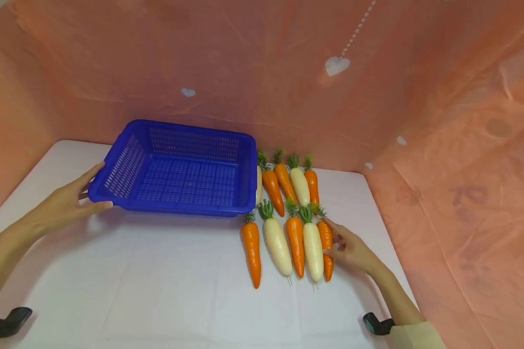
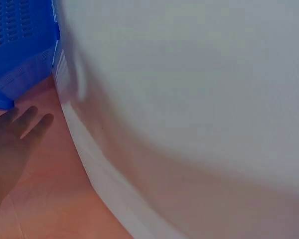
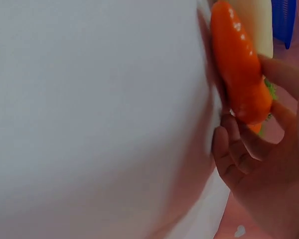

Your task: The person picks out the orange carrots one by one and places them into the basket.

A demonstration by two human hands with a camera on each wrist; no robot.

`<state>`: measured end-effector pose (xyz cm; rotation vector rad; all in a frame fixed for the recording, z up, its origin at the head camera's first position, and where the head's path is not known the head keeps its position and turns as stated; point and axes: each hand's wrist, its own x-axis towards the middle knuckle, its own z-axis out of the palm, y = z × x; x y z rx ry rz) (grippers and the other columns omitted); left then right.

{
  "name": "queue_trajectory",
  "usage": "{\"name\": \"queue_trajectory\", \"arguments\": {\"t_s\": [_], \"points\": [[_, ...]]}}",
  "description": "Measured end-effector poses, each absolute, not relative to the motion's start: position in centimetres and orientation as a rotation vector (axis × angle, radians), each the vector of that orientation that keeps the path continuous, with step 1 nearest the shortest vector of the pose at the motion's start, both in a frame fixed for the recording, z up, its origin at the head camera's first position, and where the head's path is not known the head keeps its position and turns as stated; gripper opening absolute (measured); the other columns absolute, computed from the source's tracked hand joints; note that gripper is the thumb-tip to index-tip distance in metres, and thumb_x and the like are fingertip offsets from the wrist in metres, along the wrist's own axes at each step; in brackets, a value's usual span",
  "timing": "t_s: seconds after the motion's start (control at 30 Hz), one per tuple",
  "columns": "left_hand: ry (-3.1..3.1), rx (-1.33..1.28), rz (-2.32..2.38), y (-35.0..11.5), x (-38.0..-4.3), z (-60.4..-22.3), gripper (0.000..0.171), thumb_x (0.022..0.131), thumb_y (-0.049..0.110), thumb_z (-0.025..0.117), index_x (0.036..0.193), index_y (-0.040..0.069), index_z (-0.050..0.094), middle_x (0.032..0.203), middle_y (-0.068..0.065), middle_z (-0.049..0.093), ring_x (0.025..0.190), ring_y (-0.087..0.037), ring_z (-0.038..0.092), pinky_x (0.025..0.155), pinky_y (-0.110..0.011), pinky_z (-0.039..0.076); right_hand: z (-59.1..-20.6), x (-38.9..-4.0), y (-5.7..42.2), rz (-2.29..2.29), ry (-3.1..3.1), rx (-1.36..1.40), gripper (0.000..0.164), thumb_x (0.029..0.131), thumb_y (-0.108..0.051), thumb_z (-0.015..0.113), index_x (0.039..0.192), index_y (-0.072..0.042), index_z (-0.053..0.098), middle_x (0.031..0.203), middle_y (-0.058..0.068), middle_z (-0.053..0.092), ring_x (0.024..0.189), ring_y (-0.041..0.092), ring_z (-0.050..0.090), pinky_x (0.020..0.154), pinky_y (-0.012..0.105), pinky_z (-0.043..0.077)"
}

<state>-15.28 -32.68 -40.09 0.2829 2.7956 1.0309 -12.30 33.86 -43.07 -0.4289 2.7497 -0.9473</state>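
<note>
My left hand (image 1: 72, 203) is at the left end of a blue plastic basket (image 1: 179, 212), its thumb and fingers extended along the corner. In the left wrist view, its fingers (image 2: 39, 130) reach out straight near the basket's rim (image 2: 2, 102). My right hand (image 1: 351, 249) holds the rightmost front carrot (image 1: 327, 242), orange with a green top. In the right wrist view, thumb and index finger lie against this carrot (image 3: 239, 64), while the other fingers curl below it. Immediately left of it lies a white radish (image 1: 313, 252).
Further left in the front row are a carrot (image 1: 295, 247), a white radish (image 1: 277, 247) and another carrot (image 1: 251, 252). Several carrots and radishes form a back row, one radish (image 1: 259, 186) partly hidden by the basket. Orange cloth (image 1: 244, 72) surrounds the white table (image 1: 157, 281).
</note>
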Motion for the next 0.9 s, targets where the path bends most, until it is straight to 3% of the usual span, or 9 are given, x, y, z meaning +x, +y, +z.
{"name": "queue_trajectory", "arguments": {"t_s": [0.1,0.13,0.2,0.27,0.37,0.47,0.57,0.6,0.9], "points": [[2.734,0.291,1.141,-32.8,-15.7,-40.0,0.099,0.095,0.024,0.068,0.16,0.026,-0.007,0.152,-0.041,0.019,0.124,-0.068,0.034,0.103,-0.052,0.045,-42.8,-12.6,33.5,-0.948,2.722,-0.393,0.079,0.084,-0.02,0.079,0.153,-0.016,0.04,0.125,0.014,0.057,0.092,0.023,0.058,0.077,0.031,0.055],[2.714,0.29,1.177,-32.8,-15.8,-40.0,0.099,0.095,0.022,0.068,0.16,0.027,-0.007,0.154,-0.04,0.018,0.125,-0.067,0.034,0.104,-0.037,0.046,-42.7,-12.7,33.4,-0.956,2.71,-0.372,0.079,0.084,-0.02,0.079,0.153,-0.017,0.04,0.129,0.016,0.056,0.094,0.025,0.058,0.078,0.033,0.055],[2.665,0.29,1.242,-32.7,-15.9,-39.9,0.098,0.096,0.02,0.067,0.159,0.03,-0.008,0.157,-0.037,0.01,0.13,-0.067,0.028,0.111,-0.032,0.038,-42.7,-12.8,33.3,-0.976,2.689,-0.336,0.079,0.083,-0.019,0.079,0.152,-0.019,0.04,0.138,0.018,0.051,0.099,0.029,0.058,0.081,0.038,0.054],[2.636,0.288,1.282,-32.5,-16.0,-39.9,0.1,0.095,0.019,0.067,0.159,0.033,-0.008,0.159,-0.035,0.005,0.134,-0.066,0.02,0.117,-0.035,0.029,-42.8,-12.9,33.3,-1.008,2.667,-0.288,0.078,0.083,-0.016,0.079,0.151,-0.02,0.04,0.145,0.018,0.046,0.103,0.031,0.057,0.082,0.038,0.053],[2.612,0.273,1.297,-32.3,-16.2,-40.0,0.101,0.095,0.02,0.068,0.158,0.034,-0.01,0.159,-0.035,0.0,0.136,-0.066,0.013,0.109,-0.074,0.011,-42.8,-13.0,33.4,-1.088,2.623,-0.211,0.077,0.083,-0.011,0.077,0.15,-0.021,0.039,0.145,0.021,0.044,0.102,0.032,0.058,0.08,0.038,0.054],[2.612,0.266,1.309,-32.2,-16.4,-39.9,0.1,0.095,0.019,0.068,0.159,0.033,-0.008,0.16,-0.032,0.001,0.136,-0.064,0.016,0.12,-0.038,0.022,-42.6,-13.1,33.5,-1.169,2.589,-0.147,0.076,0.084,-0.009,0.075,0.15,-0.02,0.037,0.146,0.025,0.041,0.102,0.032,0.06,0.08,0.035,0.055],[2.62,0.282,1.34,-32.2,-16.6,-39.9,0.099,0.094,0.016,0.069,0.16,0.033,-0.003,0.163,-0.025,0.004,0.137,-0.061,0.021,0.096,0.0,0.026,-42.2,-13.4,33.5,-1.24,2.579,-0.116,0.075,0.086,-0.008,0.073,0.15,-0.019,0.036,0.148,0.026,0.037,0.105,0.035,0.06,0.081,0.037,0.056],[2.622,0.28,1.346,-32.3,-16.6,-39.9,0.098,0.094,0.015,0.069,0.16,0.033,-0.001,0.163,-0.023,0.005,0.137,-0.06,0.023,0.085,0.004,0.026,-42.1,-13.5,33.5,-1.261,2.577,-0.111,0.075,0.086,-0.008,0.072,0.15,-0.02,0.035,0.15,0.026,0.036,0.106,0.035,0.06,0.081,0.037,0.057],[2.573,0.259,1.393,-32.5,-16.5,-40.4,0.096,0.095,0.014,0.067,0.161,0.032,0.0,0.166,-0.014,-0.002,0.142,-0.056,0.013,0.086,0.004,0.027,-39.8,-15.3,32.0,-1.422,2.541,-0.163,0.075,0.087,-0.005,0.07,0.151,-0.021,0.033,0.151,0.023,0.035,0.106,0.037,0.059,0.074,0.035,0.06]]}}
